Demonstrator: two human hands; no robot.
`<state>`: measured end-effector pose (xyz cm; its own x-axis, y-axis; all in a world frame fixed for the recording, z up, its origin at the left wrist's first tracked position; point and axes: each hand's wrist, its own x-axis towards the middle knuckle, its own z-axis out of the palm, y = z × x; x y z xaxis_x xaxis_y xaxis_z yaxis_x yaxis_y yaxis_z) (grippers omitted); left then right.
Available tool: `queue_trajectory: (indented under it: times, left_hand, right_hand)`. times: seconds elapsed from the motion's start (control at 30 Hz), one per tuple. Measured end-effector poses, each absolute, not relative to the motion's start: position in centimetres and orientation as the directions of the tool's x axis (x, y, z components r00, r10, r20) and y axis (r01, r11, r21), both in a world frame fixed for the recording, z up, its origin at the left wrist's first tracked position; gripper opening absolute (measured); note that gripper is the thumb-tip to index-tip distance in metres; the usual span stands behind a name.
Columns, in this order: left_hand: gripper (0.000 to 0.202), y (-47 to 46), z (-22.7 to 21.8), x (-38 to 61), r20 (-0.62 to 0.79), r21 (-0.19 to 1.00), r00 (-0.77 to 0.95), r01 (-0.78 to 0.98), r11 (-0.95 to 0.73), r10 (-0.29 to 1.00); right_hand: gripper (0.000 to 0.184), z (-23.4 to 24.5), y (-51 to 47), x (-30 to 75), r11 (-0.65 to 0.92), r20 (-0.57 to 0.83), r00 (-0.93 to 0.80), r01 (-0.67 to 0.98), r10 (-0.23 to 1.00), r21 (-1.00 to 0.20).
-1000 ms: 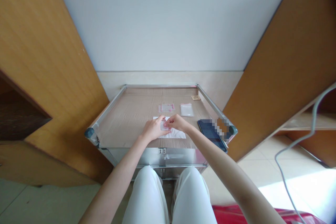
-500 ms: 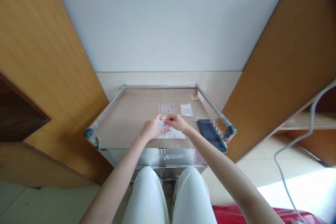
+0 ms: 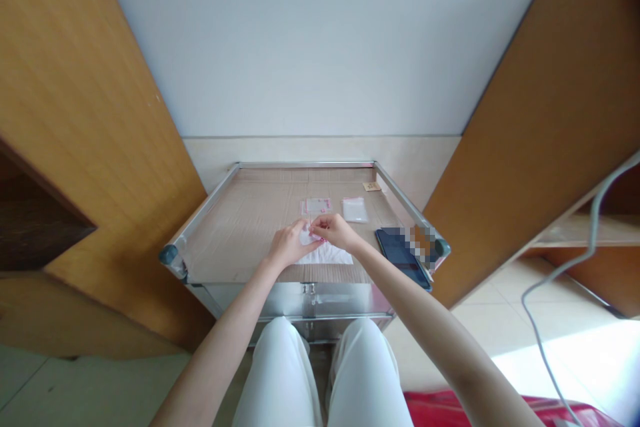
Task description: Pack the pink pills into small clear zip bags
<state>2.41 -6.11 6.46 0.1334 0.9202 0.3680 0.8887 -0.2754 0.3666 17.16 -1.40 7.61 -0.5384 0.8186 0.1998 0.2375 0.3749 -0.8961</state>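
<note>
The left hand point(image 3: 290, 243) holds a small clear packet point(image 3: 305, 236) between thumb and fingers; the right hand point(image 3: 333, 229) pinches at its right side. The packet is between both hands, over a white sheet point(image 3: 331, 254). The near edge of the tabletop point(image 3: 240, 227) runs just below the hands; wide wood-grain surface stretches leftward to the left rail point(image 3: 207, 209). Right of the right hand, a dark tablet point(image 3: 397, 252) narrows the room. Beyond the hands lie a pink-marked clear bag point(image 3: 319, 205) and a clear pouch point(image 3: 355, 209), contents unclear.
</note>
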Motion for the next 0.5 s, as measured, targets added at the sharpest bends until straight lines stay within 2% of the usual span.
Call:
queue_trajectory:
  times: [0.13, 0.23, 0.4, 0.5]
  left_hand:
    - [0.047, -5.81, 6.36, 2.53, 0.399, 0.367, 0.138, 0.882, -0.296, 0.907]
    - [0.049, -5.64, 6.22, 2.61, 0.397, 0.363, 0.13, 0.887, -0.285, 0.909]
    - [0.049, -5.6, 5.97, 2.6, 0.4, 0.374, 0.105, 0.888, -0.266, 0.911]
    - [0.046, -5.52, 5.81, 2.65, 0.454, 0.387, 0.108, 0.87, -0.305, 0.884]
  right_hand:
    - [0.015, 7.98, -1.66, 16.94, 0.326, 0.192, -0.543, 0.16, 0.817, -0.932]
    - [0.015, 8.02, -1.76, 16.92, 0.285, 0.162, -0.52, 0.165, 0.839, -0.944]
    - [0.014, 8.28, -1.82, 17.11, 0.374, 0.216, -0.503, 0.236, 0.837, -0.897]
    - [0.013, 8.25, -1.71, 17.17, 0.418, 0.25, -0.518, 0.236, 0.818, -0.878]
